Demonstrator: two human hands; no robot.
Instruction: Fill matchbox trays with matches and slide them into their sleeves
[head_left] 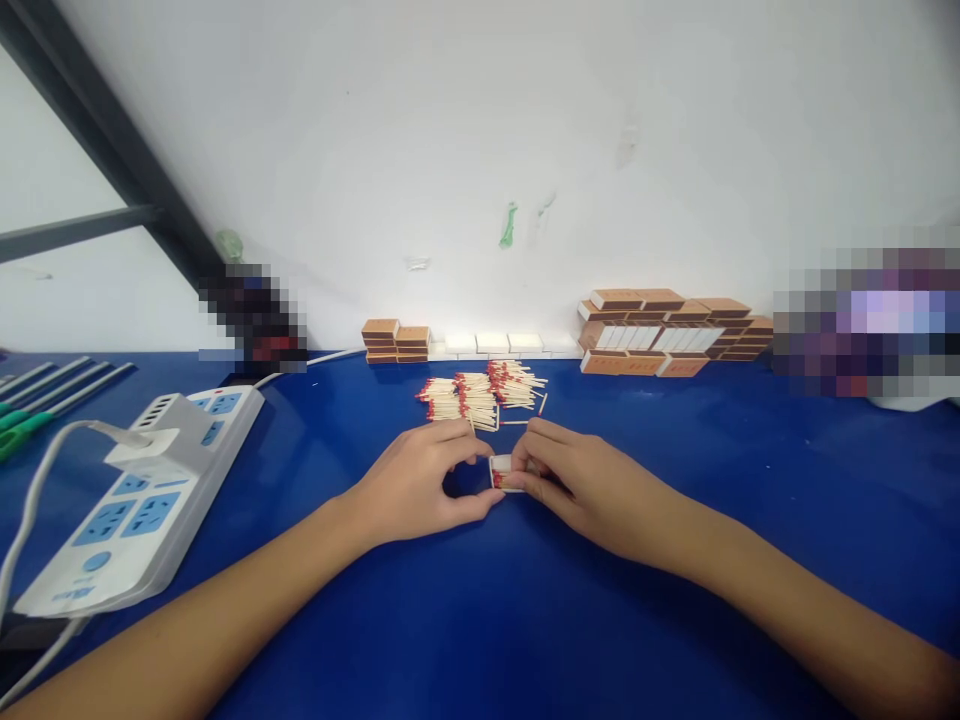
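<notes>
While both forearms are lying across the blue table covering (pixel 675 470), the left hand (pixel 420 480) and the right hand (pixel 577 480) are meeting at the centre of the work surface around a small white cardboard matchbox tray (pixel 501 472). The left hand is curling its fingers and thumb towards the tray's left end, with the thumb tip touching or nearly touching it; contact by the other fingers cannot be confirmed. The right hand is pinching the tray's right end between thumb and fingertips. The tray is sitting low over the table, between the two hands, and is showing red-tipped matches inside it.

Just beyond the hands, a loose heap of red-headed wooden matches (pixel 484 395) is lying on the covering, with a few single sticks straying at its right edge. Behind the heap, against the white wall (pixel 480 130), a short stack of brown cardboard matchbox sleeves (pixel 396 340) is standing at the left, a row of white empty trays (pixel 495 343) is lying in the middle, and a larger pile of brown and white matchboxes (pixel 667 330) is standing at the right.

To the left, well apart from the hands, a white power strip with blue sockets (pixel 142 500) is resting on the table, with a white adapter plugged into it. At the far left edge, green-handled metal tools (pixel 45 400) are lying side by side.
</notes>
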